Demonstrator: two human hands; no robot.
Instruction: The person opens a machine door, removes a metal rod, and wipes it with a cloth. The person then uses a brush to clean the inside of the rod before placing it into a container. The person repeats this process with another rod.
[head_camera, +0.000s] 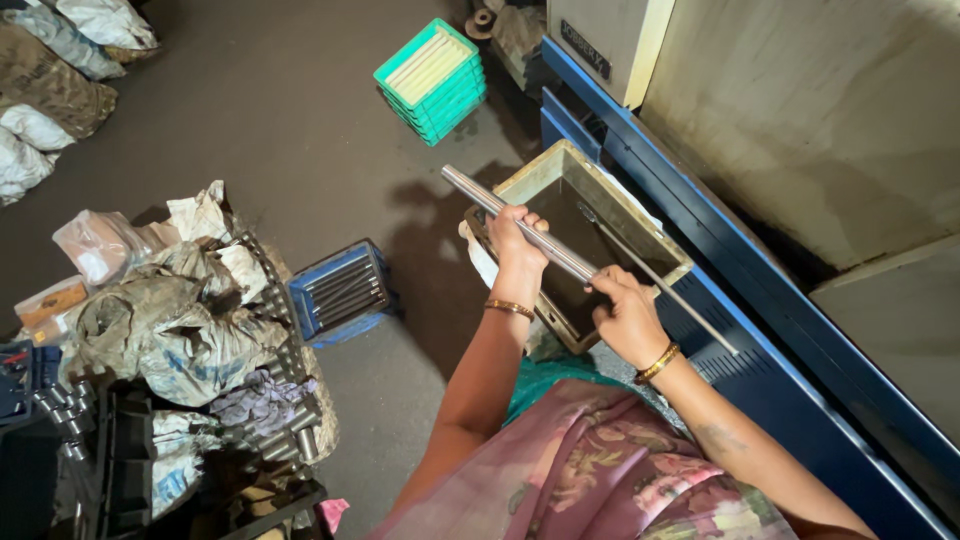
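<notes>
Both my hands grip a long shiny steel rod (480, 196) held slantwise over a rectangular tray of dark liquid (541, 166). My left hand (517, 240) closes around the rod's middle. My right hand (627, 310) grips it lower down, toward the right. A thinner metal rod (668, 291) lies slanted across the tray, its lower end reaching past the tray's right rim over the blue machine base. Each wrist wears a gold bangle.
A blue machine base (790, 390) with a beige housing runs along the right. A blue crate of rods (340, 290) stands on the floor at left, beside sacks and stacked steel cylinders (270, 420). A stack of green crates (433, 78) sits farther off.
</notes>
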